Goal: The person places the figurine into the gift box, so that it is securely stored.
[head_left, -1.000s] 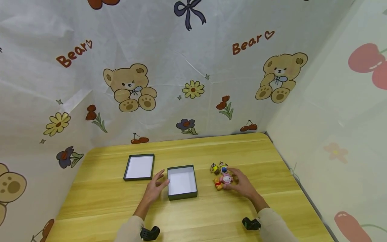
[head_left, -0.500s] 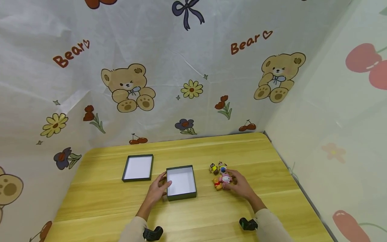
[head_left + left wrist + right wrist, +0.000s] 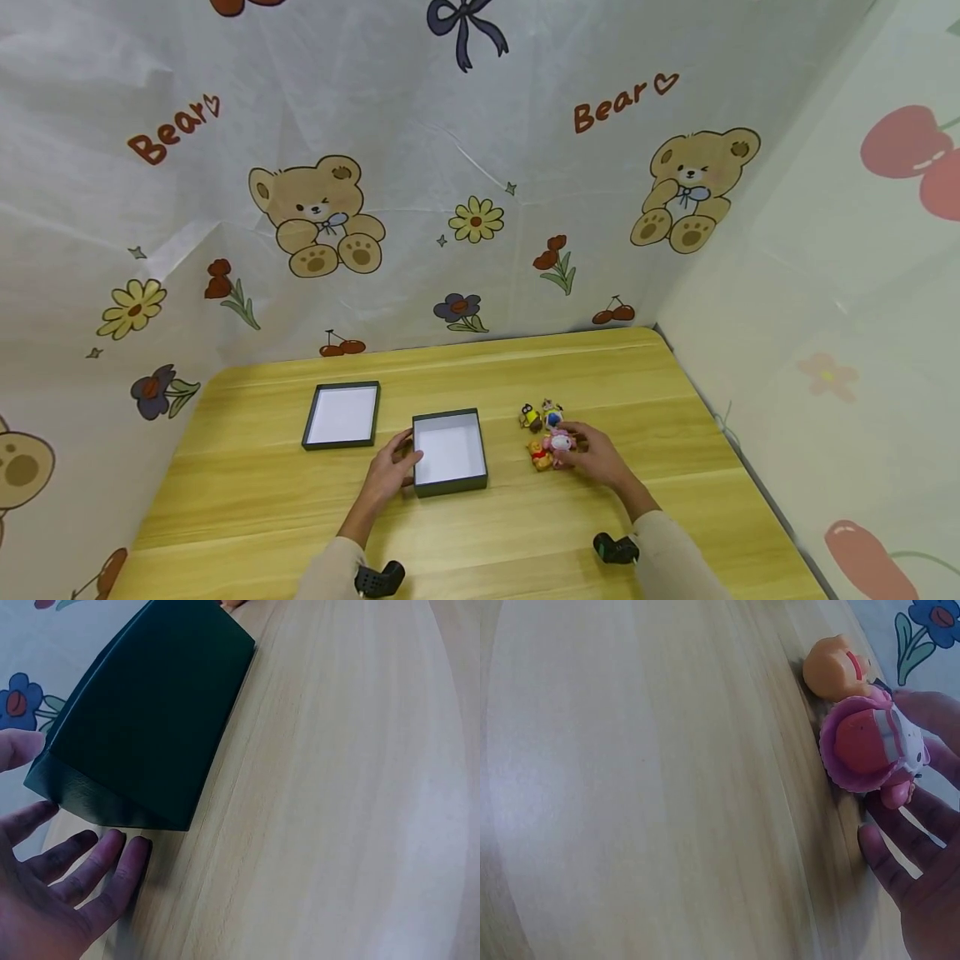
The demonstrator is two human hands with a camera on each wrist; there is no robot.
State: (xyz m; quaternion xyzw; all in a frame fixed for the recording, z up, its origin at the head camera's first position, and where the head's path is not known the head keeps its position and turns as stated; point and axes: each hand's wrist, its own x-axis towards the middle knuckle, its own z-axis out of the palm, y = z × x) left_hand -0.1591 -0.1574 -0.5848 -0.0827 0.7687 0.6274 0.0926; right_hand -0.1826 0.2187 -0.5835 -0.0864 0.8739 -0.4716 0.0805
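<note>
Pink toy [image 3: 559, 442] is nearer the bench's [image 3: 510, 533] right edge than left; right hand's [image 3: 597, 458] fingers pinch it, left hand's [image 3: 387, 475] grip box's [image 3: 452, 486] left wall. Toy probably light, stiff, slightly slippery: hold round body.

Left hand [image 3: 388, 473] on left side of box [image 3: 452, 485], thumb over the rim, fingers outside. Box open, white inside, dark walls. Lid [image 3: 343, 414] lies flat, white face up, left of box, apart from it. Right hand [image 3: 597, 456] on pink toy [image 3: 559, 442], thumb and index either side. Bear toy [image 3: 539, 456] just left of it; bee toy [image 3: 531, 418] and blue-white toy [image 3: 552, 415] just behind. All on wood-grain desk [image 3: 262, 508]; printed sheet [image 3: 420, 125] behind.
</note>
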